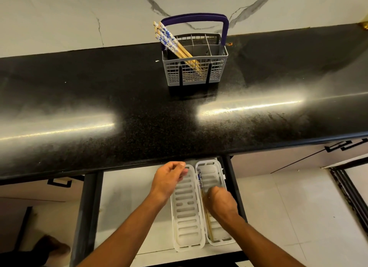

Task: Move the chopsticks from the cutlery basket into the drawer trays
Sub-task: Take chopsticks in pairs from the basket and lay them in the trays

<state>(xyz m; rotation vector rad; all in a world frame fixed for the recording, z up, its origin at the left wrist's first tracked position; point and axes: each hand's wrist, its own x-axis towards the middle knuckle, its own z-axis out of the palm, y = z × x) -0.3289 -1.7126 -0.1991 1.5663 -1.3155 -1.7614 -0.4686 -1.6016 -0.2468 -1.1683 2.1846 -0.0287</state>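
The right hand curls down over the right tray, apparently settling a chopstick lengthwise so it lies flat; whether it grips it, I cannot tell. The left hand, loosely curled and holding nothing, hovers over the left tray. The remaining chopsticks lean in the cutlery basket on the table, well apart from the open drawer

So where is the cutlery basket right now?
The cutlery basket stands on the black counter near the marble wall, a little right of centre, with chopsticks leaning out to its left.
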